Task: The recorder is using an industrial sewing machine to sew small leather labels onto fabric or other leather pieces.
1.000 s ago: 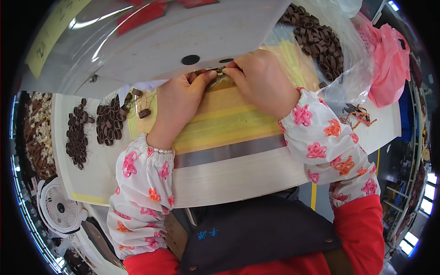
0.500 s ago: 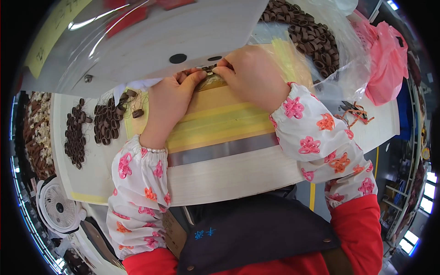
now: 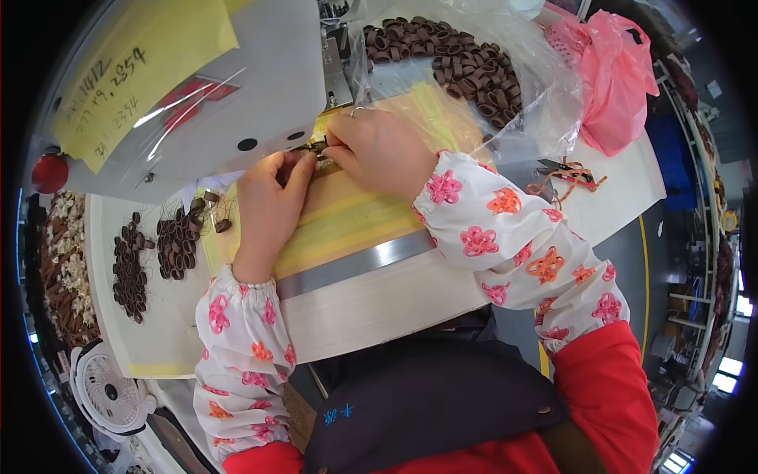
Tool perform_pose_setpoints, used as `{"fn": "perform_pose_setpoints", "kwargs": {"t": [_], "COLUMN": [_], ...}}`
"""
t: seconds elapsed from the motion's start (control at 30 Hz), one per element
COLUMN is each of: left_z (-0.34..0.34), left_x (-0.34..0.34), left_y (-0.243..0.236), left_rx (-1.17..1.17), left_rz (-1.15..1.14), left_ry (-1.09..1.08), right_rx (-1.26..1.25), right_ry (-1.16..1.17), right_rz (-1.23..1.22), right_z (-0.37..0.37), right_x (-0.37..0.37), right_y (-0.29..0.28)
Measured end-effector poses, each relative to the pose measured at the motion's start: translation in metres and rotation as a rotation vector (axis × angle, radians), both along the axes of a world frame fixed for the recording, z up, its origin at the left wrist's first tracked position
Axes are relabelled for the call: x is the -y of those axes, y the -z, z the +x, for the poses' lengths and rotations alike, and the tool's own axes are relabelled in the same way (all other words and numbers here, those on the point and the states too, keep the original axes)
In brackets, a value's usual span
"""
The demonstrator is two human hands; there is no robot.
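My left hand and my right hand meet under the edge of a big pale-grey sewing machine. Thumbs and forefingers of both are pinched on a small dark brown piece, which the fingers mostly hide. Below them lies the work surface, covered with yellow tape strips and edged by a metal strip. Left of my left hand, brown loops with loose threads lie in two groups, an outer group and an inner group.
Many brown loops fill a clear plastic bag at the back right. A pink bag stands beyond it. Small thread snips with orange cord lie on the right. A white fan stands off the table's left edge.
The view has turned, so machine, table and hands sit further left in it and more of the machine's right side shows. Both hands stay together, still pinching at the same spot.
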State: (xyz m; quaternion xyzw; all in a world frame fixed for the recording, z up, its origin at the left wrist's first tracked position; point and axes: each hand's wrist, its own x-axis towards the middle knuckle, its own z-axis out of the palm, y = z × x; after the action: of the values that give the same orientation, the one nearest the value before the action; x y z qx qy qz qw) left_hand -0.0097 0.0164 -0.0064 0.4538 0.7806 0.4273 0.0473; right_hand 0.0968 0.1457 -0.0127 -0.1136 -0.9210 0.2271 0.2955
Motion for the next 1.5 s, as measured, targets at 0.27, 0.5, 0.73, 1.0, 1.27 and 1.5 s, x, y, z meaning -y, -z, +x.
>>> {"fn": "perform_pose_setpoints", "kwargs": {"t": [0.27,0.5,0.73,1.0,1.27,1.5], "left_z": [-0.024,-0.022,0.007,0.003,0.004,0.001], "left_x": [0.078,0.075,0.017,0.009,0.013,0.011], "left_y": [-0.006,-0.016,0.005,0.008,-0.003,0.002], "left_rx": [-0.434,-0.459,-0.37,-0.393,-0.054,-0.093], "left_rz": [-0.154,-0.074,-0.058,-0.089,-0.026,0.057], "left_ry": [-0.041,-0.086,0.1,-0.007,0.176,0.257], "right_rx": [-0.056,0.292,0.105,0.28,0.322,0.338], "right_ry": [0.317,0.526,0.33,-0.175,-0.091,-0.166], "right_rz": [0.232,0.335,0.291,-1.025,-1.186,-1.117], "right_z": [0.042,0.076,0.064,0.012,0.008,0.009], "right_x": [-0.074,-0.163,-0.133,-0.009,-0.006,0.003], "right_y": [-0.036,-0.034,-0.055,-0.04,-0.028,-0.031]}}
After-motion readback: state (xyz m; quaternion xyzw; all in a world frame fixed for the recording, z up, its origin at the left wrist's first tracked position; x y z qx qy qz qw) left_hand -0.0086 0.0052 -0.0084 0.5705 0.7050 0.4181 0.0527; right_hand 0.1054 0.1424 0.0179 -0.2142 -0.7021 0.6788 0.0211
